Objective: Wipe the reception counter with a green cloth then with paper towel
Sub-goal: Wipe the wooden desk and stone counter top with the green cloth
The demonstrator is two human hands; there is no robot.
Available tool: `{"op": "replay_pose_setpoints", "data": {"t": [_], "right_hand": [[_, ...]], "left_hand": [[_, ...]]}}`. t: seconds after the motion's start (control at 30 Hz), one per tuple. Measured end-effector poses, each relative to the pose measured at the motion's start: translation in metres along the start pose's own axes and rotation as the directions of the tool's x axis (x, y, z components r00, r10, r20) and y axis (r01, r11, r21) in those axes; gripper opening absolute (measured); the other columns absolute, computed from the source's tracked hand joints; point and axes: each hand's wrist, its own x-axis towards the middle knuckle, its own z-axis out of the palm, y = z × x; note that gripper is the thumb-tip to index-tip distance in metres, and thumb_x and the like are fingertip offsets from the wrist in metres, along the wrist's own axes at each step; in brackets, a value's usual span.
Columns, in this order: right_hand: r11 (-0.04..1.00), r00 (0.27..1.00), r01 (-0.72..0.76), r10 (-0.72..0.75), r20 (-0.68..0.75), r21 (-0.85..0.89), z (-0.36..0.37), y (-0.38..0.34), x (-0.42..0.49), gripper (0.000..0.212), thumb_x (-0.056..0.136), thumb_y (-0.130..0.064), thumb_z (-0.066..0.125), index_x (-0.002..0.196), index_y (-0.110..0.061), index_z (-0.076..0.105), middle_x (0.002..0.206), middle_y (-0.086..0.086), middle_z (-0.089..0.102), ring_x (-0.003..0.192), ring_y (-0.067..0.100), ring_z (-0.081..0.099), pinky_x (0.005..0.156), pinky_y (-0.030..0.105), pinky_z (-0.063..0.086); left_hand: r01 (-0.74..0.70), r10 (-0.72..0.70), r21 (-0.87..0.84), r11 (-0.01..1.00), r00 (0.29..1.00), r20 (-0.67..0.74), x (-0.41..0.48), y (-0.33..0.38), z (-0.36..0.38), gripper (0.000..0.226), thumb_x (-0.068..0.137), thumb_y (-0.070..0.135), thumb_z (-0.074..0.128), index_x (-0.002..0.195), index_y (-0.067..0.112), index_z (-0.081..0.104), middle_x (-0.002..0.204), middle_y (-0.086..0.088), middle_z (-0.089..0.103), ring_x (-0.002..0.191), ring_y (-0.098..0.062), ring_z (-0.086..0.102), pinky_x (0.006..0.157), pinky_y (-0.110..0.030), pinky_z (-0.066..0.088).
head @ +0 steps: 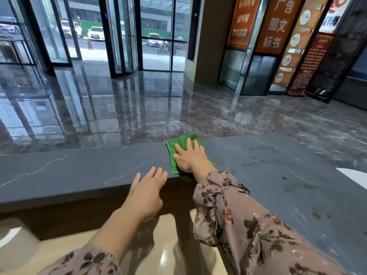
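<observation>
Lobby floor [139, 108]: polished dark marble, reflecting the glazing. It fills the ground beyond the counter.

Counter [69, 171]: dark grey stone with thin white veins. It runs across the view from left to right and widens at the right. A lower beige desk [174, 255] sits below its near edge.

Glass doors [123, 36]: black-framed, at the far side of the lobby. Parked cars [95, 33] are visible outside.

Signs [278, 24]: orange panels at the upper right. The middle one reads 广告 图文 标书. The writing on the others is too blurred to read with certainty.

Right sleeve [248, 221]: floral fabric. The arm reaches forward and to the left across the counter, bare from the cuff to the wrist.

Green cloth [179, 140]: lies flat on the counter top, at its far edge, directly under the right hand. It shows beyond the fingertips and along the left side of the hand, and its near end reaches almost to the wrist.

Right hand [190, 155]: palm down on the cloth, fingers straight and slightly spread. It presses flat and does not clutch the fabric.

Left hand [147, 193]: palm down, fingers straight and close together. The fingertips rest on the near edge of the counter, to the left of the cloth and not touching it. It holds nothing.

White object [355, 177]: cut off by the right border, lying on the counter. Its identity cannot be determined.

Spots [309, 186]: a few small greenish marks on the counter top at the right.
</observation>
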Motion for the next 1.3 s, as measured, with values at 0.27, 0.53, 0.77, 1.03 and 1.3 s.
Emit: {"op": "replay_pose_setpoints", "data": {"t": [0.27,0.53,0.77,1.03,1.3], "right_hand": [[0.920,0.921,0.389,-0.389,0.000,-0.049,0.002,-0.024,0.006,0.053,0.103,-0.045,0.017,0.153,-0.035,0.003,0.160,0.005,-0.013,0.148,0.024,-0.011,0.119,0.041,-0.003],[0.905,0.914,0.400,-0.405,-0.004,-0.148,-0.004,0.041,0.009,0.054,0.104,-0.044,0.015,0.154,-0.028,0.002,0.161,0.006,-0.008,0.148,0.022,-0.008,0.120,0.036,0.000],[0.970,0.978,0.206,-0.210,-0.015,-0.129,-0.001,0.111,0.026,0.057,0.103,-0.047,0.013,0.154,-0.027,0.000,0.161,0.009,-0.009,0.148,0.025,-0.009,0.121,0.039,0.000],[0.993,0.993,-0.115,0.115,-0.004,-0.004,-0.005,0.086,0.022,0.058,0.102,-0.044,0.014,0.154,-0.023,-0.002,0.158,0.015,-0.017,0.146,0.036,-0.012,0.119,0.048,-0.003],[0.928,0.936,0.352,-0.347,0.062,-0.123,0.001,0.010,0.008,0.057,0.101,-0.049,0.014,0.152,-0.034,-0.006,0.159,0.009,-0.019,0.145,0.034,-0.016,0.119,0.048,-0.006]], "left_hand": [[0.053,-0.058,0.066,0.996,0.995,0.077,0.010,0.010,-0.008,0.072,0.089,0.001,0.043,0.153,0.023,0.019,0.162,0.002,0.010,0.150,-0.016,0.002,0.120,-0.044,0.003],[0.104,-0.114,0.105,0.989,0.989,0.092,0.010,0.026,-0.014,0.061,0.094,0.010,0.046,0.151,0.016,0.025,0.158,-0.004,0.022,0.146,-0.022,0.019,0.117,-0.038,0.022],[0.121,-0.123,0.036,0.992,0.989,0.078,0.005,0.026,-0.015,0.063,0.093,0.004,0.045,0.152,0.017,0.024,0.160,-0.003,0.018,0.148,-0.021,0.016,0.117,-0.037,0.025],[0.135,-0.136,0.018,0.991,0.988,0.077,0.007,0.026,-0.014,0.060,0.093,0.003,0.046,0.149,0.017,0.029,0.156,-0.004,0.026,0.145,-0.022,0.023,0.115,-0.036,0.027],[0.228,-0.231,0.054,0.972,0.971,0.068,0.016,0.037,-0.014,0.055,0.096,0.011,0.049,0.148,0.015,0.033,0.160,-0.005,0.021,0.148,-0.020,0.016,0.114,-0.039,0.033]]}}
